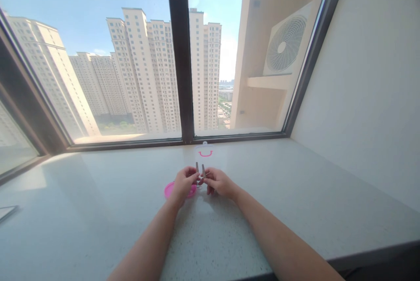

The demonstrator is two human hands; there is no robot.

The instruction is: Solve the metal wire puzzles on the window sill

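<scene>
- Dark window frames (180, 53) rise behind a pale, sunlit counter (98, 233), with towers (141, 66) outside the glass.
- Far left, a flat thing (7, 212) shows at the edge of my view; too little of it is visible to name.
- Nearer the middle, a pink dish (169, 189) lies on the counter beside my left hand (184, 183), which hides part of it; I cannot tell whether they touch.
- Thumb and fingertips of that hand pinch the left piece (197, 167), slim and grey-brown, standing nearly upright above my grip.
- Close beside it stands the right piece (203, 170), the tips slightly apart. My fingers cover the lower ends, so I cannot tell if they belong to one tool or two.
- I judge this step to be fine, two-handed work on the pair; the next move calls for steady, even pressure from both grips, so neither piece twists or slips.
- Just behind, a pink curve (205, 154) sits untouched on the counter.
- My right hand (219, 181) pinches the right piece, its lower fingers curled beneath.
- Far right, a fan unit (285, 44) outside, then a white wall (367, 75).
</scene>
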